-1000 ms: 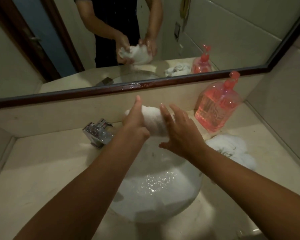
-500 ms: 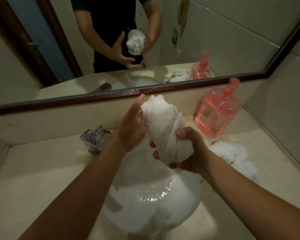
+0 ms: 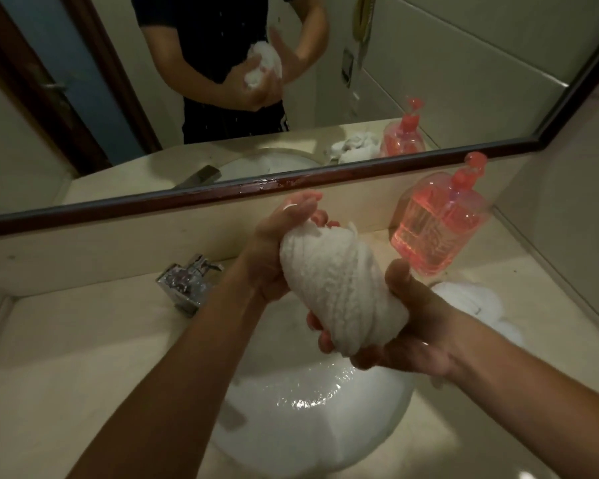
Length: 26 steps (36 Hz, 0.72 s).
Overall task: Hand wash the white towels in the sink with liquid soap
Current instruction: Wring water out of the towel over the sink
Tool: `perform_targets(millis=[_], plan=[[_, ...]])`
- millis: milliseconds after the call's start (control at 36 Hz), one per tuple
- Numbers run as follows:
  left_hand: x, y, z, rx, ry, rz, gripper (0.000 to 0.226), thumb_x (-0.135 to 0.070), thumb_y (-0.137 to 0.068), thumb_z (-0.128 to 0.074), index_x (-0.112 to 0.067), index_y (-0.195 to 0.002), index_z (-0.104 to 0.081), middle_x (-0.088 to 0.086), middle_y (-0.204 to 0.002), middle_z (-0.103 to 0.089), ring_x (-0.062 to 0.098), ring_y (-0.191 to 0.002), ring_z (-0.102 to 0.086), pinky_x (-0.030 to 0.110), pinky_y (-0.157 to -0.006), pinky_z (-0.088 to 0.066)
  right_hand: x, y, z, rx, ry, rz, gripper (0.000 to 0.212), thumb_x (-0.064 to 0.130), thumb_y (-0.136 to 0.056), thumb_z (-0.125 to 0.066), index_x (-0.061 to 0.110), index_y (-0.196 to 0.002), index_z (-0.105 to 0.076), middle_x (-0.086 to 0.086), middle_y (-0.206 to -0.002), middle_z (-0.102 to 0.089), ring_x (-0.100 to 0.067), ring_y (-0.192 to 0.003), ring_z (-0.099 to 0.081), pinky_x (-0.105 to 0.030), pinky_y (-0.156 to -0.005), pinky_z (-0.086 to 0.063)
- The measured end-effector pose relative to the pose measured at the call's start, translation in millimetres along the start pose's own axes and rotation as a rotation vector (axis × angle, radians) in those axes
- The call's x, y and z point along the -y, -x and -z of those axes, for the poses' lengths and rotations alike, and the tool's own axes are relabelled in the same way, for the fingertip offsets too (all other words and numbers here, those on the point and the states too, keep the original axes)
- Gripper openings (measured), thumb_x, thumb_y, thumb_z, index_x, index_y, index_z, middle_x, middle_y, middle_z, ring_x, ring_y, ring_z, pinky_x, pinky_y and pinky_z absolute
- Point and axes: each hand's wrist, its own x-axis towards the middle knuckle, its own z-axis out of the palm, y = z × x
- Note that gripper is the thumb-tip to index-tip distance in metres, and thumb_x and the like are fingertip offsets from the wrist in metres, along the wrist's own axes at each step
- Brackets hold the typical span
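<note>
A white towel [image 3: 339, 288], twisted into a tight roll, is held in the air above the white sink [image 3: 312, 420]. My left hand [image 3: 274, 250] grips its upper end from the left. My right hand [image 3: 405, 326] wraps its lower end from below and the right. Water glistens in the sink bowl. A second white towel [image 3: 471, 302] lies bunched on the counter right of the sink, partly hidden by my right wrist. A pink liquid soap pump bottle [image 3: 440, 219] stands at the back right of the counter.
A chrome tap [image 3: 187, 281] stands at the sink's back left. A beige counter [image 3: 66, 340] surrounds the sink. A framed mirror [image 3: 222, 191] runs along the back wall and reflects a person and the towel. A tiled wall [image 3: 567, 219] closes the right side.
The towel went from being pressed between both hands low over the sink to a twisted roll lifted higher. My right hand moved under its lower end and my left closed on its top.
</note>
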Motion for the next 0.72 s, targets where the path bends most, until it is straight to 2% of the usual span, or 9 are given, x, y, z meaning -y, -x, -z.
perform_targets(millis=[83,139,222,306,389,528,583,639,722], plan=[[-6.5,4.6,-9.8,-0.075,-0.113,0.004,0.026,-0.018,-0.082,-0.070,-0.017,-0.107,-0.062,-0.001,-0.070,-0.063,0.018,-0.074,-0.068,0.034,-0.075,-0.059,7.0,3.9,-25.6,-0.244,0.216,-0.010,0.079,0.025,-0.044,-0.110,0.005,-0.114,-0.078,-0.019,-0.103,-0.073,-0.033,-0.086,-0.075,-0.029,-0.053,-0.057],[-8.1,5.9,-14.7,-0.129,-0.201,0.014,0.026,-0.016,-0.084,-0.064,-0.016,-0.110,-0.061,0.000,-0.069,-0.064,0.016,-0.071,-0.069,0.031,-0.070,-0.060,9.8,3.4,-40.5,-0.423,0.351,-0.007,0.066,0.017,-0.038,-0.109,0.008,-0.098,-0.082,-0.017,-0.093,-0.073,-0.030,-0.075,-0.075,-0.027,-0.046,-0.051],[-3.1,3.6,-15.1,-0.248,-0.373,0.025,0.013,-0.004,-0.094,-0.065,-0.012,-0.105,-0.064,-0.001,-0.068,-0.066,0.014,-0.065,-0.070,0.028,-0.062,-0.059,12.4,-2.7,-45.1,-0.559,0.505,-0.042,0.037,0.015,-0.065,-0.085,0.010,-0.100,-0.074,-0.011,-0.085,-0.071,-0.023,-0.070,-0.069,-0.024,-0.046,-0.045],[7.7,-2.2,-7.6,-0.342,-0.514,0.050,0.015,0.000,-0.097,-0.060,-0.011,-0.091,-0.067,0.000,-0.067,-0.068,0.012,-0.059,-0.067,0.023,-0.054,-0.054,8.7,-12.8,-34.8,-0.629,0.612,-0.113,0.041,0.028,-0.069,-0.080,0.008,-0.104,-0.070,-0.013,-0.082,-0.066,-0.026,-0.071,-0.056,-0.024,-0.043,-0.039],[16.5,-8.9,0.9,-0.371,-0.677,0.040,0.023,0.002,-0.092,-0.064,-0.015,-0.077,-0.069,-0.001,-0.068,-0.068,0.009,-0.060,-0.065,0.022,-0.055,-0.051,2.1,-21.0,-19.4,-0.685,0.684,-0.136,0.040,0.039,-0.071,-0.079,0.008,-0.096,-0.070,-0.014,-0.075,-0.062,-0.024,-0.057,-0.049,-0.027,-0.046,-0.033],[23.8,-15.8,12.1,-0.376,-0.918,-0.008,0.027,-0.004,-0.092,-0.067,-0.022,-0.072,-0.070,-0.003,-0.072,-0.069,0.009,-0.067,-0.063,0.024,-0.060,-0.050,-7.6,-32.9,5.7,-0.818,0.635,0.012,0.035,0.029,-0.083,-0.083,0.004,-0.103,-0.070,-0.012,-0.068,-0.063,-0.023,-0.050,-0.050,-0.024,-0.043,-0.035],[27.3,-18.4,11.5,-0.401,-0.991,-0.051,0.017,-0.018,-0.084,-0.069,-0.027,-0.070,-0.071,-0.004,-0.073,-0.069,0.014,-0.073,-0.065,0.028,-0.064,-0.052,-9.7,-36.1,11.0,-0.866,0.646,0.040,0.032,0.028,-0.083,-0.083,0.004,-0.102,-0.072,-0.012,-0.070,-0.066,-0.024,-0.054,-0.052,-0.024,-0.045,-0.034],[30.3,-20.8,10.5,-0.412,-1.032,-0.089,0.010,-0.026,-0.077,-0.066,-0.030,-0.069,-0.071,-0.006,-0.074,-0.070,0.017,-0.078,-0.068,0.032,-0.072,-0.055,-10.4,-37.8,14.7,-0.913,0.660,0.072,0.049,0.032,-0.069,-0.089,0.005,-0.107,-0.074,-0.013,-0.080,-0.071,-0.029,-0.067,-0.058,-0.025,-0.046,-0.037],[34.3,-20.2,10.8,-0.407,-1.024,-0.150,0.004,-0.026,-0.078,-0.065,-0.025,-0.075,-0.068,-0.004,-0.077,-0.067,0.010,-0.073,-0.066,0.026,-0.070,-0.053,-9.1,-36.1,17.5,-0.936,0.693,0.089,0.055,0.032,-0.064,-0.089,0.007,-0.111,-0.074,-0.012,-0.084,-0.074,-0.033,-0.078,-0.062,-0.029,-0.050,-0.041]])
